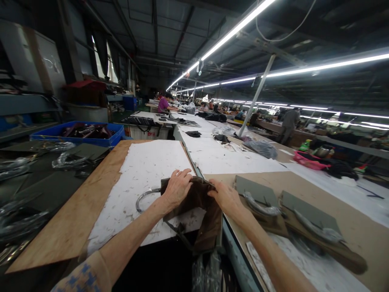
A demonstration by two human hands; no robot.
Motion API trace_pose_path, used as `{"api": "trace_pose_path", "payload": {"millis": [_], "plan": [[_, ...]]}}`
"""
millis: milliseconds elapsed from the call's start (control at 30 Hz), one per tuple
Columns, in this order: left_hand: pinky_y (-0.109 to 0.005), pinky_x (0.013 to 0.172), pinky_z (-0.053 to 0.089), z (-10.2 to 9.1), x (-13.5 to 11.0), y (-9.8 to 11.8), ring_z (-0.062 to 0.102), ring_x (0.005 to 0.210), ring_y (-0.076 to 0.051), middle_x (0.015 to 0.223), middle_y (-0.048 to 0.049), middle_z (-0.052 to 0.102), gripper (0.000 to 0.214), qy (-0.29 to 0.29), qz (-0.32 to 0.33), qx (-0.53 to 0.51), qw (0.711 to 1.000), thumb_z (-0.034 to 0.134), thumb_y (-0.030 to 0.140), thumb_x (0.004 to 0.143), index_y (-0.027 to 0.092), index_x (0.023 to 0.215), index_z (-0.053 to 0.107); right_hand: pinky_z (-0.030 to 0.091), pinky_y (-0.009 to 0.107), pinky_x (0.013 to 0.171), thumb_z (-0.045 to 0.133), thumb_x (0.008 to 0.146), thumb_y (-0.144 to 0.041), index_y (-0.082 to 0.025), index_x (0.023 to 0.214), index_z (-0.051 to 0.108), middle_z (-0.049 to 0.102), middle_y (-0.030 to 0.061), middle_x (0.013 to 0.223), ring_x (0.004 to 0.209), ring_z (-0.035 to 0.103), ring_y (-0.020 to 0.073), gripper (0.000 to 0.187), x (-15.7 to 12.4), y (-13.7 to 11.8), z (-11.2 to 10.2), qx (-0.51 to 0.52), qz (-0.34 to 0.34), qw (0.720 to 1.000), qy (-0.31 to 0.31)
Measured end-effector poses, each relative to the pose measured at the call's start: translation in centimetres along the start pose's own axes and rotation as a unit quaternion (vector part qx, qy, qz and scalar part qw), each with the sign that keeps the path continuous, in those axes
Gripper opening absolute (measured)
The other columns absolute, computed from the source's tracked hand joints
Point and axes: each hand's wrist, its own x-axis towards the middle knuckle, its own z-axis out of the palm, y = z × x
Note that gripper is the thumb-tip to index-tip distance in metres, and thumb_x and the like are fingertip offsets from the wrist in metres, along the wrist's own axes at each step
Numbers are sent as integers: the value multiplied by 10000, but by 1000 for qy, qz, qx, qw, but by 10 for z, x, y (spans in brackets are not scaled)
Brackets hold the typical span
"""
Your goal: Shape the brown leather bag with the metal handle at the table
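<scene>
A brown handbag [196,198] is between my two hands at the table's near edge, its dark inner side facing me. My left hand [178,188] has its fingers bent over the upper left edge of the bag. At the upper right edge, the thumb and fingers of my right hand [225,197] pinch the fabric. One plastic-wrapped handle [142,198] curves out on the left over white paper; more clear wrapping [209,271] hangs below the bag. Two similar bags, an olive one [258,194] and another [313,215], lie to the right with wrapped handles.
White paper [154,158] with scattered scraps covers the left tabletop. A blue crate [112,140] and stacked dark bag pieces [51,190] stand left. A metal post [257,95] rises from the long table. A pink basket [310,159] sits far right. People work farther back.
</scene>
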Motion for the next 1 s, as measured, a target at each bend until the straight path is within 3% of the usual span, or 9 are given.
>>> {"api": "trace_pose_path", "payload": {"millis": [67, 200, 300, 467, 633, 833, 1000], "plan": [[-411, 911, 349, 0, -1, 0, 470, 1013, -196, 1183, -67, 474, 84, -3, 11, 7, 1000, 471, 146, 814, 147, 855, 544, 358, 292, 702, 566, 750, -202, -220, 1065, 511, 604, 60, 955, 924, 536, 230, 320, -1, -6, 0, -39, -32, 998, 40], [-455, 987, 273, 0, -6, 4, 456, 1053, -198, 1172, -61, 492, 83, -2, 19, -4, 1000, 509, 165, 797, 143, 778, 587, 324, 336, 875, 580, 730, -108, -203, 1050, 505, 541, 62, 1094, 1060, 444, 219, 342, -1, -21, 1, -65, -166, 977, 116], [-471, 988, 270, -2, -6, 7, 459, 1042, -201, 1162, -36, 508, 66, -2, 6, -39, 999, 557, 149, 748, 160, 723, 617, 302, 334, 931, 554, 726, -74, -191, 983, 526, 505, 48, 1143, 1100, 406, 197, 284, 1, -31, 6, -42, -220, 967, 123], [-407, 981, 339, -20, -5, 7, 399, 1127, -201, 1231, -14, 462, 145, -10, 21, -119, 993, 548, 71, 685, 186, 704, 634, 300, 313, 955, 493, 749, -74, -192, 895, 579, 525, 45, 1109, 1100, 412, 188, 206, 9, -39, 15, -15, -205, 975, 84], [-420, 1044, 295, -41, -30, -1, 258, 1240, -223, 1339, -63, 332, 325, 58, -15, -75, 995, 542, 73, 694, 165, 1005, 520, 255, 329, 1006, 526, 780, -165, -209, 831, 637, 528, 21, 1141, 1187, 348, 196, 129, 16, -38, 16, -8, -214, 976, 49], [-417, 1022, 334, -33, -57, -17, 320, 1199, -199, 1278, -54, 392, 377, 78, -82, -66, 991, 450, 16, 722, 180, 1060, 436, 234, 346, 1020, 516, 792, -154, -210, 771, 646, 567, 7, 1095, 1144, 401, 184, 143, 19, -27, 22, 31, -243, 969, 38], [-415, 992, 371, -25, -54, -15, 350, 1177, -200, 1274, -69, 396, 318, 96, -35, -68, 992, 398, 10, 760, 173, 1031, 437, 291, 332, 963, 495, 782, -142, -201, 736, 626, 602, 13, 983, 986, 499, 170, 151, 19, -17, 18, 27, -242, 970, 23]]}}
